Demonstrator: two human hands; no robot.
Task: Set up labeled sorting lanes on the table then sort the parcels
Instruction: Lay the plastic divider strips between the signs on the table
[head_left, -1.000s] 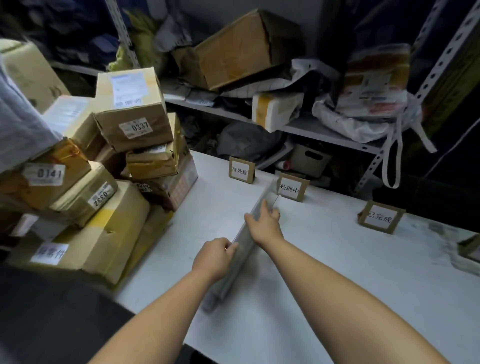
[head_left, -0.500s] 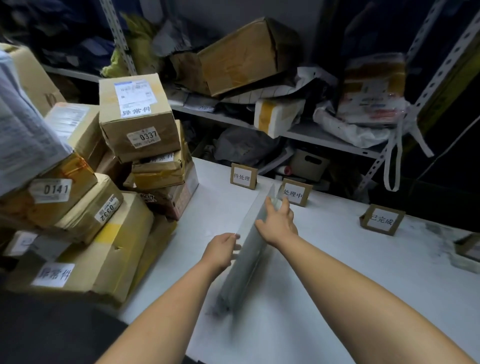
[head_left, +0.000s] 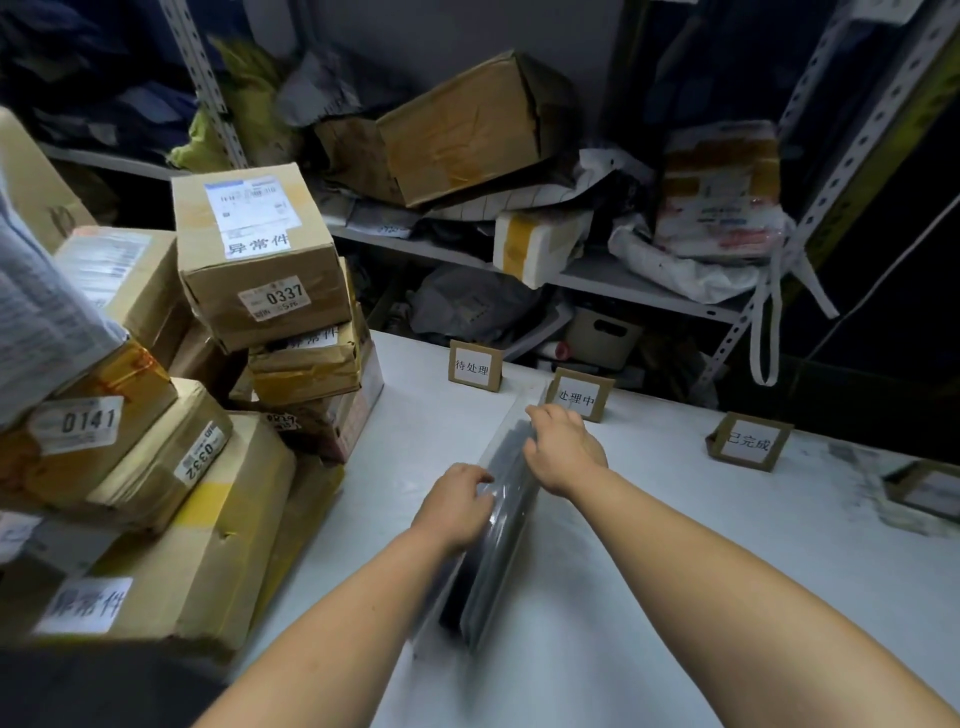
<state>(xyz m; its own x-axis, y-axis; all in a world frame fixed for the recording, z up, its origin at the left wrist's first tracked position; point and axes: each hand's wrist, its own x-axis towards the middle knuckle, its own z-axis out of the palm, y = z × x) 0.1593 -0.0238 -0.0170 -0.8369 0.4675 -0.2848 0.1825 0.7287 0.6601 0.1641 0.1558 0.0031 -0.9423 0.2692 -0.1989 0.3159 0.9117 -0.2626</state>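
Divider on edge, long axis toward the far sign, left hand and right hand in grip on it.

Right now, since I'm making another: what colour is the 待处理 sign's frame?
Brown cardboard; the 待处理 sign shows best in head view.

Dim rm; metal shelving w/ clutter, grey wall.

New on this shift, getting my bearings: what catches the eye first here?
The left hand and right hand hold a long grey divider on edge on the white table. Cardboard parcels pile high at its left end; label cards stand along its far edge.
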